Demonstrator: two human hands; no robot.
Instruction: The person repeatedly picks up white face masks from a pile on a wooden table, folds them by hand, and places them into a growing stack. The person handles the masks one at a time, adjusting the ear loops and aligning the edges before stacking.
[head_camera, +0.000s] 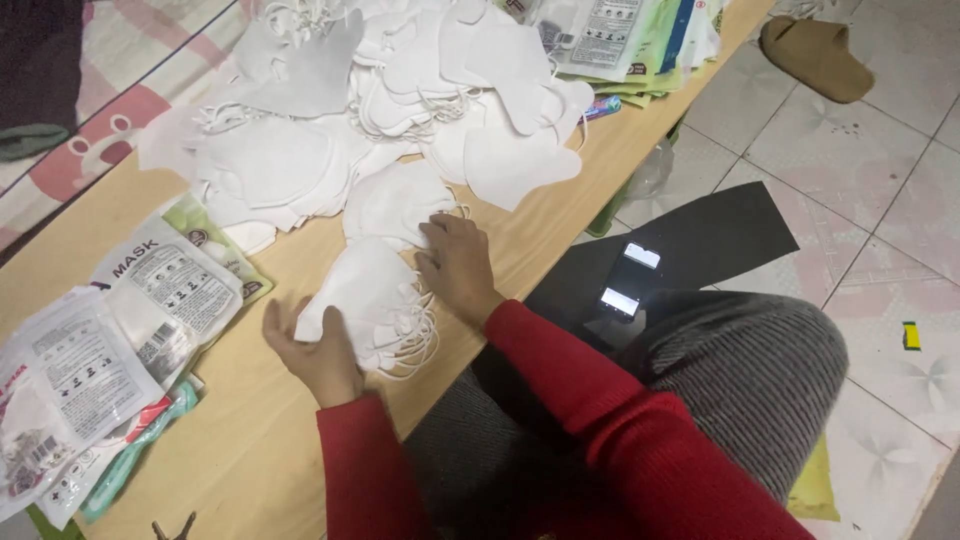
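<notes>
Face masks (375, 300), white, soft and cup-shaped with thin ear loops, lie stacked on the wooden table (250, 440) near its right edge. Left hand (315, 355) cups the stack's near-left side, fingers spread. Right hand (455, 262) presses flat on its far-right side. Loose mask pile (400, 90) lies beyond; printed plastic packets (110, 340) lie left.

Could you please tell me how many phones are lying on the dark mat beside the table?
2. Both lie on the dark mat right of the table: one phone farther from the person, the other phone nearer the knee. More may be hidden elsewhere.
</notes>
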